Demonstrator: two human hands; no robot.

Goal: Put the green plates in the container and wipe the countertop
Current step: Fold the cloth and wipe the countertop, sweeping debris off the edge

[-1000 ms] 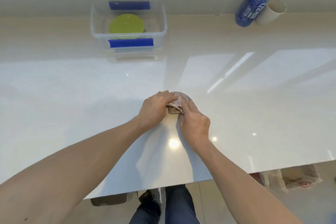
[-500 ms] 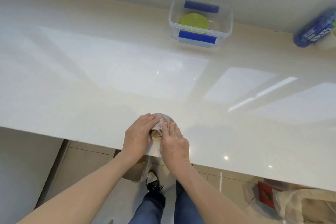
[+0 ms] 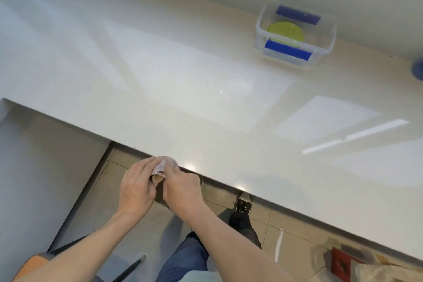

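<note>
Green plates (image 3: 286, 31) lie inside a clear container (image 3: 329, 36) with blue clips at the far side of the pale tabletop (image 3: 183, 89). At the near edge, well apart from it, the left hand (image 3: 137, 190) and right hand (image 3: 182, 188) both pinch a bunched cloth (image 3: 166, 163), each grip clenched on it.

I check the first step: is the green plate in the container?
In. The plate lies flat inside the lidless clear container.
</note>
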